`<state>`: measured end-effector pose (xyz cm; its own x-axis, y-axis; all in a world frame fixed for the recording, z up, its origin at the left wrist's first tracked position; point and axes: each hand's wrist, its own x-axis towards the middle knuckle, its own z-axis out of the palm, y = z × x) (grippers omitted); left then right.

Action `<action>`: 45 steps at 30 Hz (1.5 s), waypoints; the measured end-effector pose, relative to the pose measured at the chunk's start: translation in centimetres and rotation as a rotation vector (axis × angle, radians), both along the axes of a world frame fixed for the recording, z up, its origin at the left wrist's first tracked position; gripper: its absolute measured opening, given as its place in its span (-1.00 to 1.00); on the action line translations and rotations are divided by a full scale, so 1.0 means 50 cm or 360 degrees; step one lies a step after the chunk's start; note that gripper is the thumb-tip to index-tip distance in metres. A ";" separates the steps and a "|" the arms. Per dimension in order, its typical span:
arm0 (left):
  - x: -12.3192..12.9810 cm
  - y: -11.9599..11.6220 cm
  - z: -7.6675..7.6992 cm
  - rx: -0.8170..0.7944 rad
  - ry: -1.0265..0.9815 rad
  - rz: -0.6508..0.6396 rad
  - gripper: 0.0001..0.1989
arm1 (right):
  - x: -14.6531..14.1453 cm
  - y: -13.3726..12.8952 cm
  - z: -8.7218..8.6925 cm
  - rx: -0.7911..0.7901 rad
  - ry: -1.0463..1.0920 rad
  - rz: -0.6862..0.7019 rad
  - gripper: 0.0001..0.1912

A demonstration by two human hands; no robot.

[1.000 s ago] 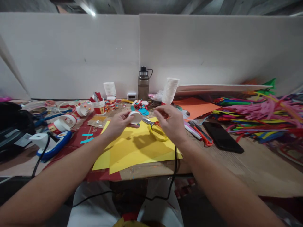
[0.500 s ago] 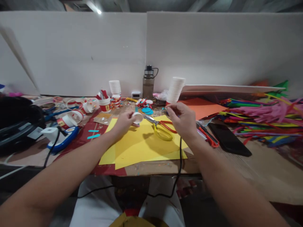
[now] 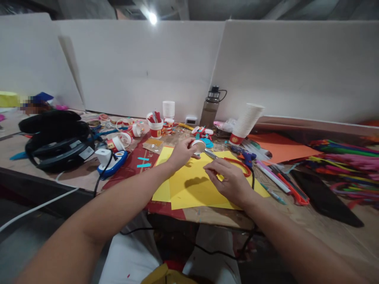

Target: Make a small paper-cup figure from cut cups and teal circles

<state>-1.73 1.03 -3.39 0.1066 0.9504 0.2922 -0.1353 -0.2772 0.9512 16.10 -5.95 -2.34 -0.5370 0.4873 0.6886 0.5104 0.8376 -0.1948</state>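
Note:
My left hand [image 3: 182, 154] pinches a small white paper cup piece [image 3: 199, 146], its round end facing me, above the far part of the yellow paper [image 3: 189, 189]. My right hand [image 3: 226, 179] hovers over the right side of that paper, fingers loosely curled and thumb apart, with nothing between them. Beneath it lie scissors [image 3: 211, 154]; one red handle loop shows, and the hand hides the other. A blue glue gun [image 3: 248, 157] rests just beyond my right hand, its black cord running down toward the table edge. Blue paper discs [image 3: 207, 142] lie behind the cup piece.
Stacked paper cups [image 3: 247, 122] and a water bottle [image 3: 210, 108] stand at the back. At right are a box cutter [image 3: 296, 193], a black phone [image 3: 325, 199] and pipe cleaners [image 3: 352, 173]. A power strip [image 3: 117, 165] and an open black case [image 3: 59, 144] sit left.
My right hand has drawn back toward me from beside the cup stack, its fingers now apart. My left hand keeps the cup piece. The view has swung left.

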 end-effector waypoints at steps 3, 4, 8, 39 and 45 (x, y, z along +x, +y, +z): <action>-0.008 0.013 0.000 -0.0167 -0.0277 -0.0023 -0.83 | 0.009 -0.001 0.000 0.0043 0.0016 -0.0042 -0.88; -0.012 0.017 0.000 -0.0223 -0.0372 -0.0009 -0.84 | 0.014 -0.002 0.003 0.0054 0.0024 -0.0067 -0.88; -0.030 0.032 0.007 -0.0355 -0.0654 0.0123 -0.91 | 0.044 -0.006 0.029 0.0120 0.0086 -0.0237 -0.89; -0.040 0.038 -0.004 -0.0368 -0.0542 0.0245 -0.94 | 0.326 -0.008 0.036 -0.0450 -0.0482 -0.1666 -0.77; -0.044 0.042 -0.007 -0.0357 -0.0482 0.0234 -0.92 | 0.315 -0.014 0.046 -0.0543 -0.0466 -0.1652 -0.78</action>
